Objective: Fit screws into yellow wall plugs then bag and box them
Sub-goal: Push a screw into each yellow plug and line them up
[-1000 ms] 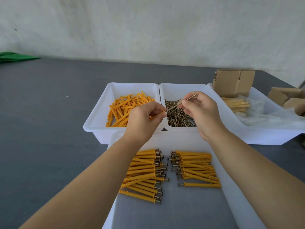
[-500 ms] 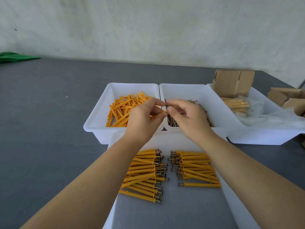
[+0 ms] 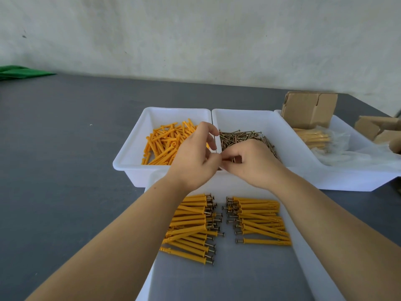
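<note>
My left hand (image 3: 193, 159) and my right hand (image 3: 251, 164) meet fingertip to fingertip above the front rims of the two bins. The left thumb and lower fingers pinch a yellow wall plug that is almost wholly hidden, while its index and middle fingers are lifted. The right hand's fingers curl round a screw (image 3: 233, 159), of which only a dark bit shows. Loose yellow plugs (image 3: 161, 144) fill the left white bin (image 3: 130, 148). Loose screws (image 3: 238, 136) lie in the middle bin (image 3: 282, 135). Two piles of fitted plugs (image 3: 191, 224) (image 3: 260, 220) lie on the near tray (image 3: 308, 268).
A third white bin (image 3: 347, 181) at the right holds bagged plugs (image 3: 312, 137), clear plastic bags and a cardboard box (image 3: 308, 109). More cardboard boxes (image 3: 377, 127) sit at the far right. A green cloth (image 3: 19, 72) lies at the far left of the grey table.
My right hand has come down and left from holding a screw up at an angle, so that both hands now meet lower, nearer the tray. The left index and middle fingers have lifted.
</note>
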{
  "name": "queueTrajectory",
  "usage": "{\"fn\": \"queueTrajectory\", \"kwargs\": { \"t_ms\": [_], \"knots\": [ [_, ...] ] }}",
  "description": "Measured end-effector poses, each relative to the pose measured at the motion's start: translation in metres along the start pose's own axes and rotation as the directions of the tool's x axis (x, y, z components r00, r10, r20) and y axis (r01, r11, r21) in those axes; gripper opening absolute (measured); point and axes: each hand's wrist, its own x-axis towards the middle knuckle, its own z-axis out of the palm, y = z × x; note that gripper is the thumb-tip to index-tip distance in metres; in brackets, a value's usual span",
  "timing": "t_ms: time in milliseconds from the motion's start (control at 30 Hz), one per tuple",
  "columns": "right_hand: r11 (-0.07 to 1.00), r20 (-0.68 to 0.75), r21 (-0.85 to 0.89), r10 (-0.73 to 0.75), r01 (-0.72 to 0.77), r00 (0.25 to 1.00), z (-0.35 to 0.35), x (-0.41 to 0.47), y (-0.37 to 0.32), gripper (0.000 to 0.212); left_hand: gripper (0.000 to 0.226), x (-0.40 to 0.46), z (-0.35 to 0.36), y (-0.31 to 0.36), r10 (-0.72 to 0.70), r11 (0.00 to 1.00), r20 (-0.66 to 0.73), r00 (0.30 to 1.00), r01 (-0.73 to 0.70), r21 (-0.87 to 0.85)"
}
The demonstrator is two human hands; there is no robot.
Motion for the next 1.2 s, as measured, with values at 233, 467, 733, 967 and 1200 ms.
{"fn": "queueTrajectory", "kwargs": {
  "t_ms": [233,467,733,967,1200],
  "knots": [
    [0.979,0.258,-0.136,-0.114,0.153,0.960,0.002,-0.012,-0.030,0.019,0.011,0.005,-0.013,-0.022,-0.193,0.965,-0.368,0.909,0.244,0.098],
    [0.950,0.491,-0.157,-0.161,0.269,0.856,0.032,-0.022,-0.049,0.009,0.011,0.006,-0.008,-0.034,-0.241,0.933,-0.289,0.927,0.303,0.194],
    [0.958,0.329,-0.182,-0.153,0.222,0.932,0.033,-0.009,-0.040,0.023,0.032,0.009,-0.004,-0.036,-0.463,0.624,0.064,0.884,0.273,0.732],
    [0.877,-0.050,-0.398,0.272,-0.269,0.961,0.005,0.021,0.038,0.029,0.061,0.012,-0.004,-0.037,-0.552,0.615,0.198,0.810,0.235,0.753],
    [0.826,0.413,-0.365,0.557,-0.430,0.720,0.002,0.038,0.052,0.046,0.062,0.013,-0.004,-0.036,-0.542,0.646,0.224,0.810,0.232,0.727]
  ]
}}
